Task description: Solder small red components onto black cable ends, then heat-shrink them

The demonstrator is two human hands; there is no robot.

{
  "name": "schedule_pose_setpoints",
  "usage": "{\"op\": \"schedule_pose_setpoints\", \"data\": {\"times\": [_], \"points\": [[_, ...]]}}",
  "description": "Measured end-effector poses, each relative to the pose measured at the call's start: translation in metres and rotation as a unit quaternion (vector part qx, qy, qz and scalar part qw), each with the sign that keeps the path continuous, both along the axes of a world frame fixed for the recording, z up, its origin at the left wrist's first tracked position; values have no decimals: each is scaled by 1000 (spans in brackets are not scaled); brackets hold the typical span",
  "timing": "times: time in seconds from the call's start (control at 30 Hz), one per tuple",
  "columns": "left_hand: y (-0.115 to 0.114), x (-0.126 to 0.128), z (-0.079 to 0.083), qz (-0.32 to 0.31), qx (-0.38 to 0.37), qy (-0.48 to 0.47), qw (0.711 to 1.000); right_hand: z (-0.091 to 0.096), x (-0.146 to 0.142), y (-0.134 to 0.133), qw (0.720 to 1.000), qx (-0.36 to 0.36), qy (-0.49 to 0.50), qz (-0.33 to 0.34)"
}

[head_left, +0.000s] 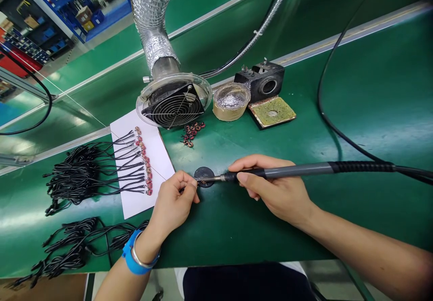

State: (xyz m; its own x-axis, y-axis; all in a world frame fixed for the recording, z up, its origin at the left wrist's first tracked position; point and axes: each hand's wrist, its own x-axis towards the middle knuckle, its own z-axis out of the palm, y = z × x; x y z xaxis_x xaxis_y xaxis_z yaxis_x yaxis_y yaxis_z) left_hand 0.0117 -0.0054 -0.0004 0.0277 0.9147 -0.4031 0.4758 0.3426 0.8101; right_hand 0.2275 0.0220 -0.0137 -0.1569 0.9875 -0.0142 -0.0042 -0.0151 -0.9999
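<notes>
My right hand (270, 186) is closed around a grey soldering iron (297, 171), its tip resting at a small dark round pad (204, 174) on the green bench. My left hand (176, 202), wearing a blue wrist strap (132, 253), pinches a small part I cannot make out right at the iron's tip. To the left lies a white sheet (154, 161) with a row of small copper coils (145, 163) on black leads.
A fume extractor fan (174, 107) on a foil duct stands behind. Beside it lie loose coils (191, 133), a solder-dross cup (231, 102), an iron holder (264, 81) and a sponge tray (272, 111). Bundles of black wires (79, 175) lie at the left. The iron's cable (338, 129) loops across the right.
</notes>
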Motion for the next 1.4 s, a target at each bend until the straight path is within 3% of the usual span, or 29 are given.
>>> {"op": "schedule_pose_setpoints", "data": {"times": [0.27, 1.0, 1.4], "points": [[0, 1, 2, -6, -3, 7, 1000, 2, 1, -1, 996, 70, -48, -4], [-1, 0, 2, -18, 5, 17, 1000, -2, 4, -2, 986, 167, 3, -4], [-2, -2, 3, -39, 14, 31, 999, -1, -2, -2, 970, 241, -29, -7]]}}
